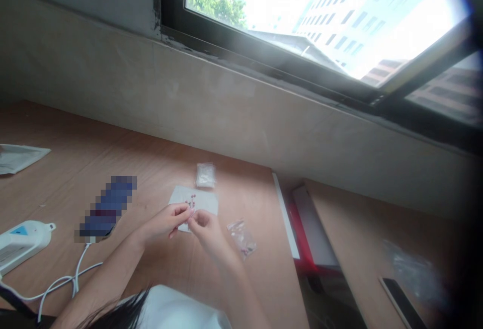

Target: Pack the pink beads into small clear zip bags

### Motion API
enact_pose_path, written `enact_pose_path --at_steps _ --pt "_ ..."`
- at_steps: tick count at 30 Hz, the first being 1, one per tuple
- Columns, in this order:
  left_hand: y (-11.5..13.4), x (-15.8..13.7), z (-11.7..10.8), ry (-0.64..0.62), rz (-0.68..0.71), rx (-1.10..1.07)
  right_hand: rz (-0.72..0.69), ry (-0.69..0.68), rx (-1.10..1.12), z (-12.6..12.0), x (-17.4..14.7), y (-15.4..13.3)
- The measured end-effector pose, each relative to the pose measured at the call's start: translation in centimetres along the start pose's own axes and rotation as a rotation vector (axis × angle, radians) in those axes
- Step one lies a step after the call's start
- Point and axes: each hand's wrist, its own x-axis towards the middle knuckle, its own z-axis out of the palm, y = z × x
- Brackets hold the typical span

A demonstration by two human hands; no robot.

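My left hand [166, 222] and my right hand [204, 227] meet fingertip to fingertip just above a wooden table [68, 168]. Between the fingertips they pinch a tiny pink piece [191, 213], too small to make out. Under the hands lies a white sheet [204, 199] with several small dark red beads [191, 200] on it. A small clear bag [206, 174] lies just beyond the sheet. Another clear bag [242, 238] with small pinkish bits rests to the right of my right hand.
A blurred-out dark phone [107, 208] lies left of the hands, with a white cable [71, 281] and a white device [22, 242] at the left edge. A white packet [18, 157] is far left. A red-and-white box [305, 228] sits in a gap beside a second table [358, 238].
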Motion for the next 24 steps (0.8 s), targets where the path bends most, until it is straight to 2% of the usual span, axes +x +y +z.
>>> enact_pose_path --at_steps 6,9,12,14,17,21,24 --pt "0.1 -0.2 -0.1 -0.041 0.006 -0.058 0.096 0.085 0.069 -0.2 0.8 1.8" --pt "-0.4 -0.1 -0.2 0.003 -0.022 -0.018 0.105 0.283 0.028 -0.3 1.2 2.8" --pt "-0.8 0.0 -0.1 0.069 -0.019 0.051 0.084 0.461 -0.152 -0.5 1.4 3.3" --pt "-0.7 0.1 0.1 0.088 0.01 0.103 0.061 0.439 -0.261 -0.5 1.6 3.7" --pt "-0.3 0.0 0.5 0.103 0.068 0.172 0.023 0.367 -0.313 -0.5 2.0 4.4" --pt "0.0 -0.7 0.5 0.079 0.098 0.197 0.003 0.383 -0.224 -0.7 2.8 5.4" --pt "-0.8 -1.4 -0.4 0.099 0.011 0.137 0.011 0.367 -0.075 -0.9 3.2 5.9"
